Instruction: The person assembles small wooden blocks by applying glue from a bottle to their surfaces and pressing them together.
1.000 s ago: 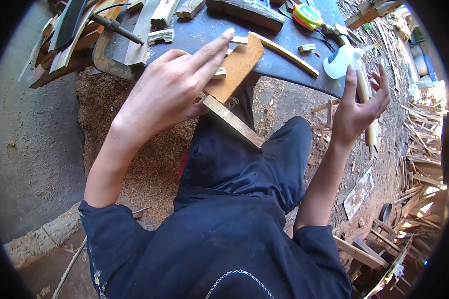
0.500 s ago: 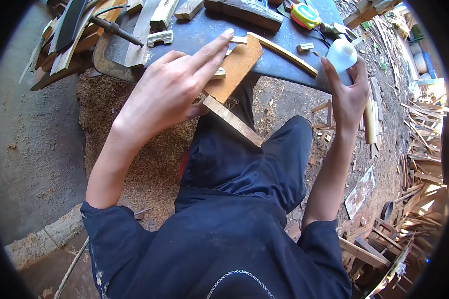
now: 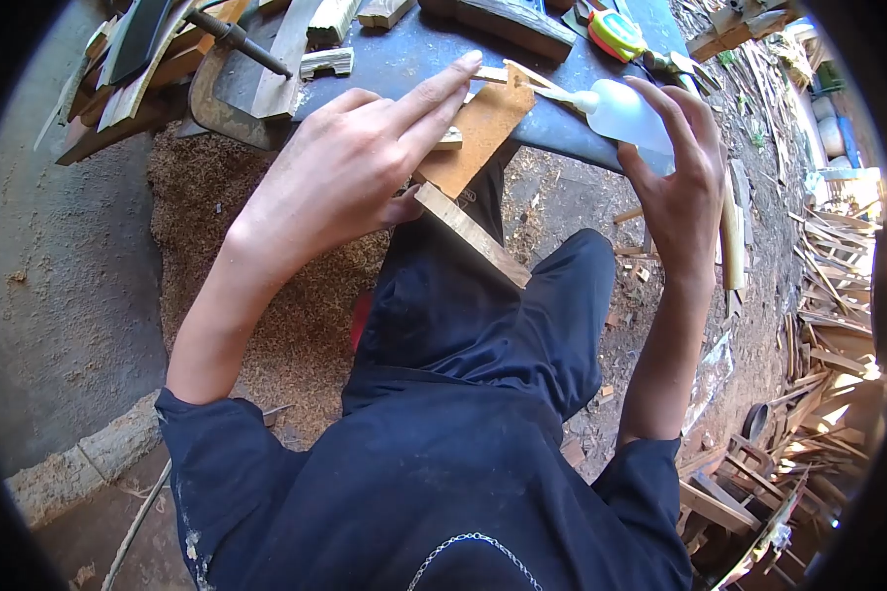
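Observation:
My left hand grips a small wooden assembly, with the thumb below and the fingers stretched along its far side. It includes a flat brown board with an angled end and a lighter wood strip at the near end, above my thigh. Part of the assembly is hidden behind the hand. My right hand is wrapped round a translucent white squeeze bottle, tilted on its side. Its narrow nozzle points left to the board's far end; whether it touches cannot be made out.
A dark worktable carries a clamp, a notched wood block, a thick dark wood piece and a yellow-green tape measure. Sawdust covers the floor, and scrap wood is heaped at right.
The bottle has swung from nearly upright to lying tilted, its nozzle now by the board's end. My right hand has turned with it. The wooden assembly has shifted slightly right.

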Demonstrator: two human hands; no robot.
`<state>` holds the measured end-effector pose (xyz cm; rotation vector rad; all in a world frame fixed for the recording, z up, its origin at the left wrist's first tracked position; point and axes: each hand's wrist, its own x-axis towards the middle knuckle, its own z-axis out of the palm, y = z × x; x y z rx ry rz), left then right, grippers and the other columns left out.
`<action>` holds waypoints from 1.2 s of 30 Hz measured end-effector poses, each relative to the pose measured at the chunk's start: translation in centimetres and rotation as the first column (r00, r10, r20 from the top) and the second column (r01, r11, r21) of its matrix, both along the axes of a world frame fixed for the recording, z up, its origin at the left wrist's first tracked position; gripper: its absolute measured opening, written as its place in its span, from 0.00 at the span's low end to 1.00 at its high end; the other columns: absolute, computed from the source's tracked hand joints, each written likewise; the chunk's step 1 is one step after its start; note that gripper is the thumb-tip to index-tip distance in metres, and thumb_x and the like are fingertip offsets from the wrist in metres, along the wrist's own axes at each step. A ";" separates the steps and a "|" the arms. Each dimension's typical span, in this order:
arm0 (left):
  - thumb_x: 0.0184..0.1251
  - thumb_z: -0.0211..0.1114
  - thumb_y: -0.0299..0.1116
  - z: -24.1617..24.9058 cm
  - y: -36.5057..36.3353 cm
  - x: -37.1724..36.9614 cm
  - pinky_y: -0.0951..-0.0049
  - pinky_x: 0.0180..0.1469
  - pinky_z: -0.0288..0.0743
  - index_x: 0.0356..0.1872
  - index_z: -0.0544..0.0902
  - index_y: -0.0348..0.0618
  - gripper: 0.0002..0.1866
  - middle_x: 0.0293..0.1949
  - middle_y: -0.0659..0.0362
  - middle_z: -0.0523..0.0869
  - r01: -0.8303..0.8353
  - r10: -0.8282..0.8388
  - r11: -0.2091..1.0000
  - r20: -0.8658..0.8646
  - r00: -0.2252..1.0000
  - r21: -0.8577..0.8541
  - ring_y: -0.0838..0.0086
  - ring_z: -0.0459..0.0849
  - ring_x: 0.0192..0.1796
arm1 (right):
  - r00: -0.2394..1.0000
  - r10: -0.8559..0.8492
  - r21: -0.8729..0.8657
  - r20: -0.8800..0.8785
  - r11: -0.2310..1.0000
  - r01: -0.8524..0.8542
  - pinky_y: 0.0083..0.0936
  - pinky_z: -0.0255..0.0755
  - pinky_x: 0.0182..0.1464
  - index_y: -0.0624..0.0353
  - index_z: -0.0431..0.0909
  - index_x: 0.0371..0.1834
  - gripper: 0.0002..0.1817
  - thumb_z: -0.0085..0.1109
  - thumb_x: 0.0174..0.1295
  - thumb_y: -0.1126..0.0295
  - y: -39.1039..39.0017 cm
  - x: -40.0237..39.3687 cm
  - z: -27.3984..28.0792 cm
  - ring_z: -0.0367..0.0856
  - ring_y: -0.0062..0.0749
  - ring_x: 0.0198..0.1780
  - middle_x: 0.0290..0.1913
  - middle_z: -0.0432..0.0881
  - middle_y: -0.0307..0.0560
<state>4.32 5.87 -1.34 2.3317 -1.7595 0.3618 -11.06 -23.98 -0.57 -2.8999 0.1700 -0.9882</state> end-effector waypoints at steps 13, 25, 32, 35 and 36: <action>0.34 0.90 0.26 -0.3 0.2 0.3 0.64 0.58 0.89 0.82 0.73 0.43 0.62 0.88 0.66 0.66 0.002 -0.001 1.000 0.034 0.999 -0.023 0.59 0.91 0.49 | 0.988 0.066 0.047 -0.140 0.997 -0.059 0.43 0.78 0.67 0.39 0.85 0.72 0.35 0.78 0.57 0.74 1.1 0.1 2.7 0.86 0.44 0.61 0.60 0.86 0.45; 0.35 0.90 0.27 -0.1 0.2 0.1 0.63 0.57 0.89 0.83 0.72 0.42 0.62 0.88 0.64 0.66 -0.004 0.004 1.000 0.021 1.000 -0.009 0.60 0.91 0.49 | 0.955 0.223 0.403 -0.196 0.906 -0.128 0.37 0.78 0.66 0.51 0.87 0.69 0.33 0.85 0.57 0.63 -0.3 -0.5 2.8 0.88 0.35 0.59 0.60 0.91 0.44; 0.34 0.90 0.27 -0.2 0.3 0.3 0.63 0.57 0.89 0.82 0.73 0.42 0.62 0.88 0.63 0.66 0.004 -0.004 1.000 0.050 0.999 -0.014 0.60 0.91 0.49 | 0.933 0.286 0.601 -0.219 0.793 -0.101 0.33 0.79 0.65 0.53 0.87 0.68 0.34 0.86 0.57 0.58 -1.3 -0.7 2.8 0.89 0.31 0.57 0.58 0.92 0.44; 0.34 0.89 0.27 -0.5 0.3 0.4 0.63 0.58 0.89 0.82 0.73 0.41 0.61 0.88 0.64 0.66 0.013 -0.012 1.000 0.055 0.998 -0.017 0.60 0.91 0.49 | 0.929 0.322 0.657 -0.181 0.743 -0.129 0.32 0.81 0.64 0.54 0.87 0.68 0.33 0.86 0.59 0.57 -1.5 -0.7 2.8 0.90 0.31 0.58 0.57 0.92 0.45; 0.35 0.89 0.27 -0.3 0.3 0.4 0.64 0.58 0.89 0.82 0.73 0.41 0.61 0.88 0.64 0.66 0.015 -0.014 1.000 0.049 0.999 -0.007 0.60 0.91 0.49 | 0.928 0.335 0.672 -0.163 0.726 -0.145 0.32 0.81 0.63 0.54 0.87 0.67 0.33 0.86 0.59 0.57 -1.6 -0.7 2.7 0.91 0.30 0.58 0.57 0.92 0.45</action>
